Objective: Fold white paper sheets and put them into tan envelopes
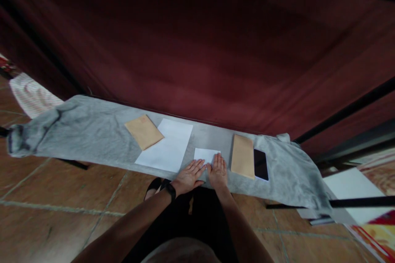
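A small white sheet of paper (206, 154), perhaps folded, lies at the front edge of the grey cloth. My left hand (190, 176) rests flat on its lower left part, fingers stretched out. On its right side my right hand (218, 171) presses flat, fingers pointing away from me. The two hands nearly meet at the thumbs. Left of them lies a larger white sheet (169, 148), partly covered by a brown envelope (143, 131). A second brown envelope (243, 156) is just right of my right hand.
A phone (261, 164) with a dark screen lies beside the right envelope. Grey cloth (92, 131) covers the long narrow surface. A dark red curtain (197, 70) hangs behind, with black metal bars (348, 109) at the sides. Brown floor tiles (77, 189) show below.
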Available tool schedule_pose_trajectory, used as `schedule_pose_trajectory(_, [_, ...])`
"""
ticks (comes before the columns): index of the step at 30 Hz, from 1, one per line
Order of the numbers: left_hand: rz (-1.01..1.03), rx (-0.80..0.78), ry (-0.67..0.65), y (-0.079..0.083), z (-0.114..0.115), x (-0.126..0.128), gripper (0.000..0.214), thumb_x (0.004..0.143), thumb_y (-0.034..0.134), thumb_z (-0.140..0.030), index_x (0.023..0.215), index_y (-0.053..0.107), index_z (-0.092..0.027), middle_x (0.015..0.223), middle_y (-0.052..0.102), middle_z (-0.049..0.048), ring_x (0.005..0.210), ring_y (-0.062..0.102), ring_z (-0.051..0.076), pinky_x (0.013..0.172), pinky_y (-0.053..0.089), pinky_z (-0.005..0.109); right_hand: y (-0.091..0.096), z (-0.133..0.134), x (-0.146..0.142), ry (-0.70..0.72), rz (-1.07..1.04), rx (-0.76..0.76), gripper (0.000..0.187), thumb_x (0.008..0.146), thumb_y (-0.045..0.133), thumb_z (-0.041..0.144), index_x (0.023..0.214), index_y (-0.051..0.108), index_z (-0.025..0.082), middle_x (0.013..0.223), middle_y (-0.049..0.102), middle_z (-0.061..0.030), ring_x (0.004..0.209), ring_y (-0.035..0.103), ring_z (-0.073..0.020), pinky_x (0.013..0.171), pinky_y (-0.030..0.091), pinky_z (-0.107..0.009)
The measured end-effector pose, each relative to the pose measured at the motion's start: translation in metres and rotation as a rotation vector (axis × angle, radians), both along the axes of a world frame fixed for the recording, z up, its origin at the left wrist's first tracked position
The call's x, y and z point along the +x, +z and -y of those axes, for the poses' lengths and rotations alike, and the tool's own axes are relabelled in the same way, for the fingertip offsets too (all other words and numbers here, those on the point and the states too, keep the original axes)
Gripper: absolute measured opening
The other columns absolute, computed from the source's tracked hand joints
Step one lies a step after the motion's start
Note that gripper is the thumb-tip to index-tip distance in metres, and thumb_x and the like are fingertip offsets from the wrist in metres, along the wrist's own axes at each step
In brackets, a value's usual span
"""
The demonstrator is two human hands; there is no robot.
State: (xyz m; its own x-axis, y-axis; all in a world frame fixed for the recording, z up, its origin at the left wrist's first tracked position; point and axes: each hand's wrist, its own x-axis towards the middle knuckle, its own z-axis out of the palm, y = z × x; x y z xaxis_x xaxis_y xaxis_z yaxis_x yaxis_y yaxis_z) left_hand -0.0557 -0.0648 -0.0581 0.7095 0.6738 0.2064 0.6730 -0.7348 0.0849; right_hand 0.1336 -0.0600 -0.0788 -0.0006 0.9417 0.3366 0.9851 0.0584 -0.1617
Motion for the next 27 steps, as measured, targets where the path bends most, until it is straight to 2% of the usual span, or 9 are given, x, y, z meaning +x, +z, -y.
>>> schedule_pose_trajectory(8, [-0.014,-0.029,0.005,0.001,0.002,0.0,0.068,0.098,0.049,-0.05,0.153,0.032,-0.015,0.161,0.032,0.0161,0.151,0.025,0.027,0.123,0.021,0.045,-0.001,-0.001,0.002,0.024,-0.002,0.032,0.062,0.103,0.031,0.038,0.154,0.03,0.001,0.156,0.037,-0.0245,0.144,0.037,-0.0322,0.116,0.029,-0.05])
schedule_pose_trajectory(13, [0.061,-0.011,0.002,0.002,0.007,-0.005,0.069,0.098,0.05,-0.049,0.153,0.031,-0.012,0.16,0.034,0.0179,0.15,0.028,0.026,0.122,0.023,0.044,-0.002,0.001,0.003,0.029,-0.002,0.029,0.062,0.103,0.034,0.036,0.154,0.029,0.0,0.155,0.037,-0.0265,0.143,0.037,-0.0323,0.116,0.03,-0.051])
schedule_pose_trajectory(21, [0.082,-0.006,0.123,0.003,0.02,-0.018,0.075,0.099,0.042,-0.056,0.155,0.026,-0.01,0.159,0.035,0.0195,0.149,0.03,0.027,0.12,0.028,0.045,0.0,0.01,0.005,-0.01,-0.014,0.027,0.062,0.103,0.034,0.036,0.153,0.029,0.0,0.155,0.038,-0.0263,0.142,0.039,-0.0325,0.114,0.034,-0.05])
schedule_pose_trajectory(27, [0.087,0.015,0.192,0.006,0.026,-0.021,0.07,0.101,0.035,-0.055,0.153,0.031,-0.01,0.157,0.039,0.018,0.148,0.034,0.027,0.12,0.029,0.047,0.001,0.022,0.009,-0.024,-0.026,0.078,0.061,0.104,0.032,0.037,0.154,0.03,0.003,0.153,0.041,-0.0264,0.14,0.042,-0.0343,0.111,0.036,-0.052])
